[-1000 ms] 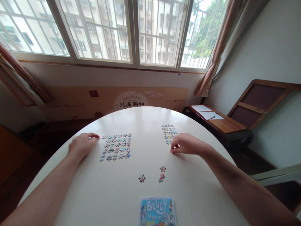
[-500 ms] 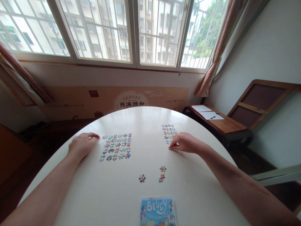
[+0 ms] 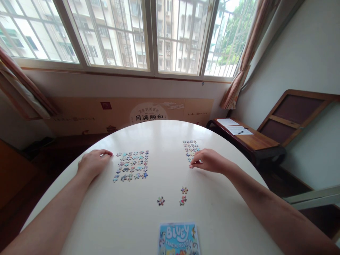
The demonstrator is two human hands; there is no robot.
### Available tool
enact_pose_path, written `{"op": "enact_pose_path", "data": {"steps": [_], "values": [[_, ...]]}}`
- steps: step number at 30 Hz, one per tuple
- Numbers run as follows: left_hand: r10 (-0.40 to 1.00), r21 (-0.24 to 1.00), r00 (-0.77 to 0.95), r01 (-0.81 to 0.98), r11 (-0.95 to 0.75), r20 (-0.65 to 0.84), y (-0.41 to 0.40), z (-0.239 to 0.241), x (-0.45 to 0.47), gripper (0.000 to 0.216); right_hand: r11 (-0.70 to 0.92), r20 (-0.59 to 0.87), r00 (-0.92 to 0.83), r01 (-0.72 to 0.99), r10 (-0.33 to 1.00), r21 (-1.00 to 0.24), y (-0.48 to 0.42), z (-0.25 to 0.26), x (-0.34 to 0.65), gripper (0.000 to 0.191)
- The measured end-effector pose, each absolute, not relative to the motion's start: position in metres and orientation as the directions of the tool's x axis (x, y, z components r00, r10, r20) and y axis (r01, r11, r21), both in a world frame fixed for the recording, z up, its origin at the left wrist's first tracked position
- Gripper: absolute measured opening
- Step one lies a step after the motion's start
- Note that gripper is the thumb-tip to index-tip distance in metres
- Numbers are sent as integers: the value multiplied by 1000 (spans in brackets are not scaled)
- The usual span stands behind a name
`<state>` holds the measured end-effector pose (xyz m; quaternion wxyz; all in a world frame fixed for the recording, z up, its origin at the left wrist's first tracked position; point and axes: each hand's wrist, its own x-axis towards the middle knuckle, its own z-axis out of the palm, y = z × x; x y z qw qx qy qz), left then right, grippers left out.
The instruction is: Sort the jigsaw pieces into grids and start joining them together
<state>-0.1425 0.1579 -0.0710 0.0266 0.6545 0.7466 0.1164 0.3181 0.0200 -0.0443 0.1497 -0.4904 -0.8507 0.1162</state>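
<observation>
My right hand [image 3: 211,161] is over the near edge of the right-hand group of jigsaw pieces [image 3: 189,146], covering part of it. Its thumb and fingers pinch a small reddish puzzle piece [image 3: 191,166] at the tabletop. On the left, my left hand [image 3: 92,163] rests on the table, holding nothing visible, its index finger stretched towards a puzzle piece [image 3: 118,154]. That piece belongs to a larger group laid out in loose rows [image 3: 132,163]. Nearer me lie a single dark multicoloured piece [image 3: 160,201] and two others, one yellowish [image 3: 184,190] and one with red [image 3: 182,200].
A blue "Bluey" picture card or booklet [image 3: 179,239] lies at the near side of the round white table [image 3: 170,141]. Beyond stands a printed cardboard panel [image 3: 117,115] under the windows. A wooden bench [image 3: 255,140] with papers [image 3: 240,130] is at the right.
My right hand has shifted very slightly left and away from me with the reddish piece, nearer to its group. The left hand stays in place.
</observation>
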Motion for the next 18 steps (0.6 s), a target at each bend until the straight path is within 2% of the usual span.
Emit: {"op": "enact_pose_path", "data": {"steps": [4, 9, 15, 18], "values": [[983, 208, -144, 971, 119, 111, 156, -70, -141, 38, 573, 153, -560, 735, 814, -362, 7, -35, 306, 13], [981, 194, -137, 975, 109, 136, 157, -70, -141, 37, 653, 40, -690, 662, 722, -368, -11, -28, 283, 16], [981, 177, -140, 977, 115, 132, 159, -72, -142, 38, 677, 0, -717, 658, 697, -329, -18, -31, 271, 9], [982, 190, -140, 975, 114, 126, 160, -74, -143, 38, 662, -3, -698, 680, 716, -316, -17, -33, 272, 13]]}}
